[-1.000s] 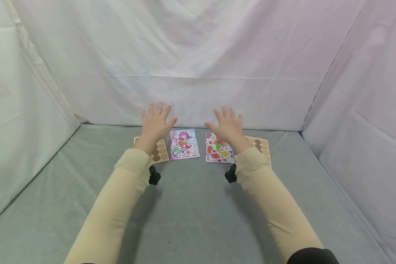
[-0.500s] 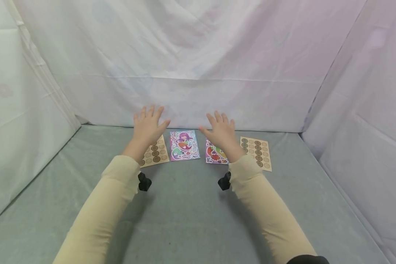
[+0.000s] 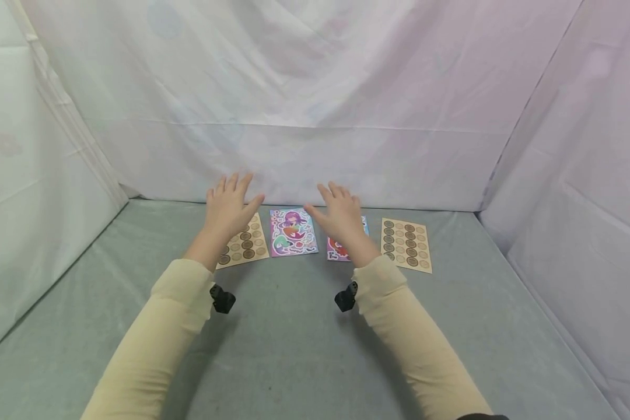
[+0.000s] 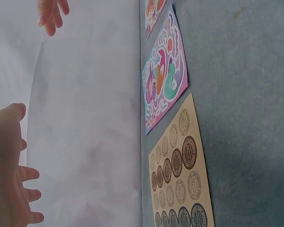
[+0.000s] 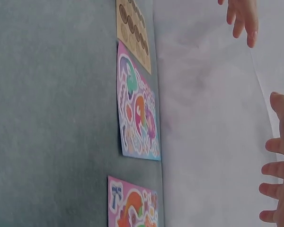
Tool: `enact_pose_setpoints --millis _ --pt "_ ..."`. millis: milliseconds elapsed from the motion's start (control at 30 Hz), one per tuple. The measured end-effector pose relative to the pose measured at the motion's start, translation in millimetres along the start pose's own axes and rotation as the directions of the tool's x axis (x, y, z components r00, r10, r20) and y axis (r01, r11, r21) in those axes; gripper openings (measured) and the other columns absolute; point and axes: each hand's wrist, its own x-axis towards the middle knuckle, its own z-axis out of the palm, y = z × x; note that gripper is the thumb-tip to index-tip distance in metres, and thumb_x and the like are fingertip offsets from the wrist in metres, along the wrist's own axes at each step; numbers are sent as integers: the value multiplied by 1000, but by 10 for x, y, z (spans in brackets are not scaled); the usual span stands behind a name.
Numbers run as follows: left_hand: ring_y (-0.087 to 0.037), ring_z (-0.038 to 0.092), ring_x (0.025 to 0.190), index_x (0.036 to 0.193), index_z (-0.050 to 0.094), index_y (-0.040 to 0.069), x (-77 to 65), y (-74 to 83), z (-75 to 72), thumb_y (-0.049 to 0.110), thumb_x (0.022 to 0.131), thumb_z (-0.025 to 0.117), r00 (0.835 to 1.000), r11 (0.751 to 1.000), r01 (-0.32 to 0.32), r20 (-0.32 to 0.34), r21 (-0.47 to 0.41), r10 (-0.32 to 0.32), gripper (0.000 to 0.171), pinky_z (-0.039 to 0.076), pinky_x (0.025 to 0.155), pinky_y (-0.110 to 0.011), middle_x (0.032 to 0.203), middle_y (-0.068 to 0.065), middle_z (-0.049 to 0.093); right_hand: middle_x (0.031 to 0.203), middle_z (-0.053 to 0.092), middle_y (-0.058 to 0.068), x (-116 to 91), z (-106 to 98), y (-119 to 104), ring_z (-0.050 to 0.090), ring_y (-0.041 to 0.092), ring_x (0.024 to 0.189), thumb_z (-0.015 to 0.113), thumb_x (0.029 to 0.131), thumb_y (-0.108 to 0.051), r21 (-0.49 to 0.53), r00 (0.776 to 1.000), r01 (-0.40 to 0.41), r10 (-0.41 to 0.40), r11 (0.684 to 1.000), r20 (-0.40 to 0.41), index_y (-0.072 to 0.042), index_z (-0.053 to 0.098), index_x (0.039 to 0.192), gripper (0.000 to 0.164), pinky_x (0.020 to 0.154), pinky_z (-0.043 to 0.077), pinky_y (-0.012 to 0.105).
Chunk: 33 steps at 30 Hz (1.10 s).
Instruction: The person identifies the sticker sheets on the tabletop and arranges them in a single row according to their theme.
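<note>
Likely light and bendy, the four printed sheets (image 3: 294,232) lie flat in a row on the bench (image 3: 294,344) (a near corner seems the best hold); left hand (image 3: 227,207) and right hand (image 3: 341,217) hover clear, fingers spread, gripping nothing.

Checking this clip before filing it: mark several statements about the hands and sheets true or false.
1. The left hand and right hand are apart. True.
2. The right hand pinches a sheet. False: it holds nothing.
3. The left colourful sheet lies between the left tan sheet and right colourful sheet. True.
4. The right tan sheet lies on the grey surface. True.
5. Both tan sheets bear stars. False: they bear circles.
</note>
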Motion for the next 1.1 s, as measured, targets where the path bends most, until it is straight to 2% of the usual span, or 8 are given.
enact_pose_setpoints --millis 233,533,800,1100 --pt "-43 4 141 154 18 18 -87 -59 18 57 97 37 1000 999 27 -5 -39 -27 73 1 110 -62 156 -21 15 153 30 10 -61 77 -101 24 31 139 46 94 -57 84 1000 -2 3 996 -14 -16 33 150 70 113 15 52" --pt "-44 9 140 154 18 15 -204 -90 26 57 96 41 999 994 29 -33 -106 -33 76 5 109 -63 155 -21 17 149 38 8 -98 243 -209 31 28 137 53 93 -52 171 999 -9 17 985 -43 -16 38 148 68 111 26 47" --pt "-42 15 139 154 19 12 -290 -144 84 53 95 48 997 984 52 -40 -173 -60 77 10 109 -63 153 -22 22 147 41 8 -147 362 -270 33 26 136 54 94 -49 320 998 19 1 947 -60 -14 41 146 63 111 27 45" --pt "-44 16 139 154 19 12 -358 -235 165 51 95 50 994 958 82 -50 -274 -99 77 10 110 -61 154 -20 23 147 42 7 -192 501 -370 33 27 136 56 94 -44 410 1000 20 -14 912 -19 -13 41 146 62 111 26 43"
